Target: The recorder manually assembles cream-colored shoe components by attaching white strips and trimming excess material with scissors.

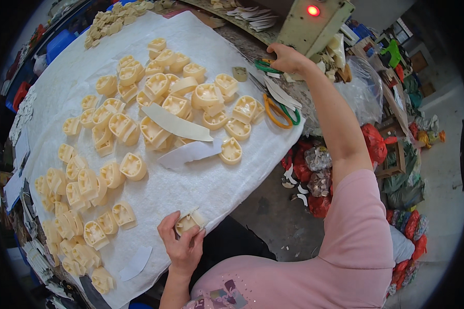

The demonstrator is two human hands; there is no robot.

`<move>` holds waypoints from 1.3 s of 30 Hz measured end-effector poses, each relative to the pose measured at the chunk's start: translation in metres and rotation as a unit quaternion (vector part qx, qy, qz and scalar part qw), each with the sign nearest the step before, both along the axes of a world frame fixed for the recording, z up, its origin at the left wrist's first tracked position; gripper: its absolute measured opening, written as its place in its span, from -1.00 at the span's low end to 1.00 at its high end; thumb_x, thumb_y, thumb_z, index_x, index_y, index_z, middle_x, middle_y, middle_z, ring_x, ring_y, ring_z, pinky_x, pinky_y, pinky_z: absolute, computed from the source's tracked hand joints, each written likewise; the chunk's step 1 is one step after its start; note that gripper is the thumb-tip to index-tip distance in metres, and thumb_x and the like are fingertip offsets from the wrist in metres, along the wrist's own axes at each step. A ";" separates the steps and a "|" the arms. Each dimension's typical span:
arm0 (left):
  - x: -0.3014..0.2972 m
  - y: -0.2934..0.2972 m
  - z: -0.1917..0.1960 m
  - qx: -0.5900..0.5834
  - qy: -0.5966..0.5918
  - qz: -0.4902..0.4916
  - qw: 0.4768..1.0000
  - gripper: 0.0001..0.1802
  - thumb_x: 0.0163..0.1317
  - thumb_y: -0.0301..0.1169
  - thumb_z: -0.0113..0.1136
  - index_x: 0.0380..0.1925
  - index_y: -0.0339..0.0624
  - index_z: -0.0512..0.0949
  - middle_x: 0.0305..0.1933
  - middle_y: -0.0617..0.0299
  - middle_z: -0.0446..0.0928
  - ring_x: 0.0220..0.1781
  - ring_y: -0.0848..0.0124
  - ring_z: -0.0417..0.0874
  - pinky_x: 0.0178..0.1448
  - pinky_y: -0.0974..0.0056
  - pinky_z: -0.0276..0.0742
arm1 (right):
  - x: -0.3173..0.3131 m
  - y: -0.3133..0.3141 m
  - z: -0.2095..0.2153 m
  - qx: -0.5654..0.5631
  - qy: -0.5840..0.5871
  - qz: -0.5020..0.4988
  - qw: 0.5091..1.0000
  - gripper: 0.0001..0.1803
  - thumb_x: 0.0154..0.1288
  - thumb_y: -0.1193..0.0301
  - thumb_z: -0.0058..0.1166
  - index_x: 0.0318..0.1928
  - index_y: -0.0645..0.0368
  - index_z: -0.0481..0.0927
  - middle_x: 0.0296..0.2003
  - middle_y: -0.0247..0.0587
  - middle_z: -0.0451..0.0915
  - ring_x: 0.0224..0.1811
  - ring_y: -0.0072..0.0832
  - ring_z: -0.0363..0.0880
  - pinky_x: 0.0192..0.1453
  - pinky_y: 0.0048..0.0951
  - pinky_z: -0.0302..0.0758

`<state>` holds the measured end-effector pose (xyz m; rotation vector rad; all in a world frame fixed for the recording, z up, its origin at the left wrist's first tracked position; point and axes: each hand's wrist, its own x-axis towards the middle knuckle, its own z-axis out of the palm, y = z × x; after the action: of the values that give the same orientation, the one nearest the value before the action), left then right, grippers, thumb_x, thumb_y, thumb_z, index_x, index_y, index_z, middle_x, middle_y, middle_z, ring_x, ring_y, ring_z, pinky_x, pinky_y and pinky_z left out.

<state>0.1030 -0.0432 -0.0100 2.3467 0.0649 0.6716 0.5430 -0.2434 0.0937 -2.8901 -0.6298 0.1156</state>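
My left hand (182, 246) is closed round a cream plastic shoe heel (191, 220) at the near edge of the white-covered table (175, 183). The heel's hollow, ribbed side faces up between thumb and fingers. My right arm stretches far forward to the foot of a pale green machine (314, 26). There my right hand (290, 59) has its fingers apart, beside green-handled scissors (266, 66). Whether it touches them is hard to make out. Many similar heels (176, 105) lie loosely over the table, mostly hollow side up.
Two curved pale strips (178, 123) lie across the heels. Scissors with orange handles (277, 114) rest by the right corner. A heap of small beige pieces (113, 23) sits at the far left. Red bags (375, 144) crowd the floor at right. A red lamp (313, 10) glows on the machine.
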 end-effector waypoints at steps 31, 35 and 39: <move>-0.066 0.002 0.014 -0.078 -0.075 0.040 0.993 -0.70 -0.18 -0.70 0.35 -0.40 -0.20 0.53 0.06 0.04 0.35 0.17 0.09 0.44 0.17 0.08 0.46 | -0.397 -0.007 -0.057 0.301 0.475 0.224 0.796 -0.47 0.05 0.41 0.15 0.06 0.28 0.35 -0.45 -0.05 0.46 -0.44 -0.14 0.49 -0.31 -0.37 0.40; -0.065 0.000 0.016 -0.054 -0.088 0.048 0.994 -0.69 -0.24 -0.71 0.37 -0.43 -0.20 0.55 0.02 0.03 0.40 0.09 0.06 0.48 0.10 0.11 0.48 | -0.397 -0.006 -0.060 0.305 0.467 0.242 0.794 -0.47 0.06 0.39 0.16 0.05 0.28 0.35 -0.45 -0.06 0.47 -0.45 -0.15 0.49 -0.33 -0.36 0.40; -0.063 -0.002 0.018 -0.044 -0.097 0.051 0.993 -0.67 -0.30 -0.71 0.38 -0.46 -0.21 0.56 -0.01 0.02 0.44 0.02 0.04 0.53 0.03 0.15 0.51 | -0.397 -0.006 -0.059 0.307 0.479 0.228 0.790 -0.48 0.07 0.38 0.16 0.05 0.28 0.35 -0.45 -0.07 0.47 -0.45 -0.14 0.50 -0.34 -0.35 0.40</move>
<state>0.0398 -0.0454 0.0078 2.1940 0.1254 0.9262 0.1460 -0.2490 0.0348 -1.6559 -0.8800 1.1106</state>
